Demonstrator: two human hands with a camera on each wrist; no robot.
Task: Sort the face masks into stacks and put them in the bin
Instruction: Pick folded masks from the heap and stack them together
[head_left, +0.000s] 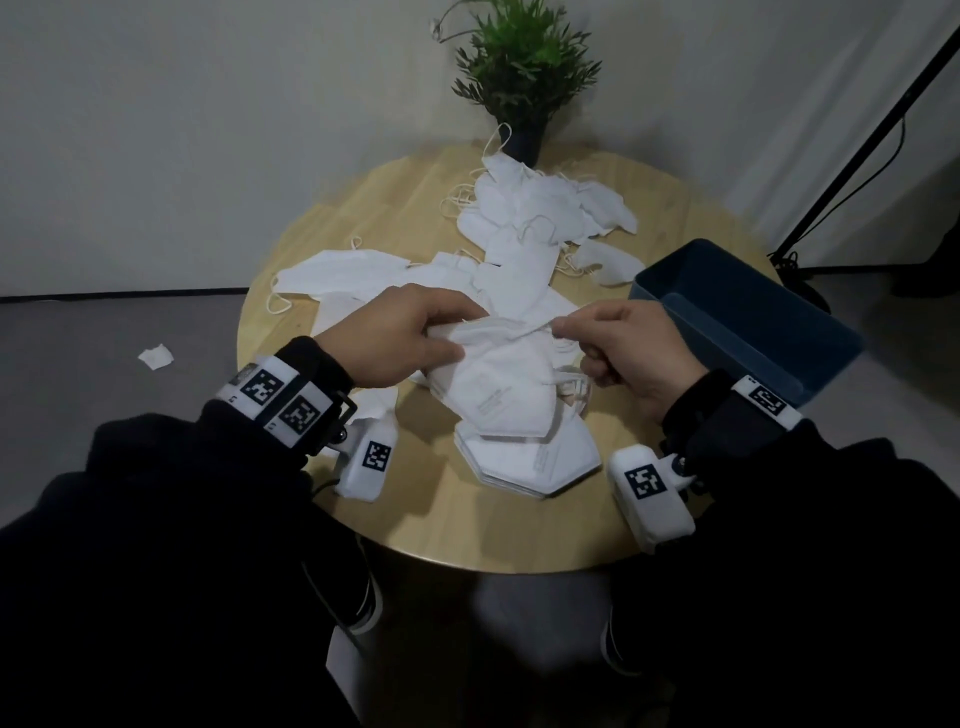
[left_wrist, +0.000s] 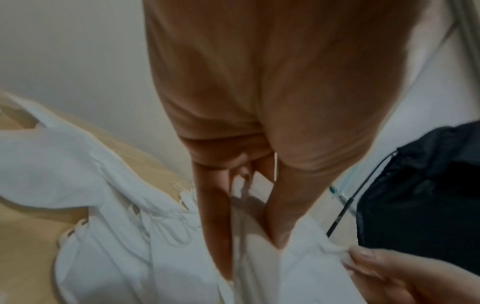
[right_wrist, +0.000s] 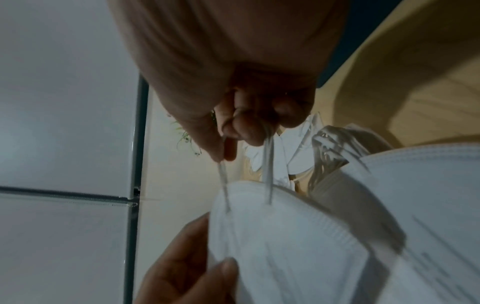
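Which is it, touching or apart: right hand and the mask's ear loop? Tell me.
Touching. The right wrist view shows the right hand pinching the ear loop of the mask.

Round light-wood surface (head_left: 415, 525) at frame centre, loose white face masks (head_left: 540, 208) scattered mid to upper, neat mask stack (head_left: 540, 467) lower centre, blue bin (head_left: 753, 332) at right, potted plant (head_left: 524, 67) at top.
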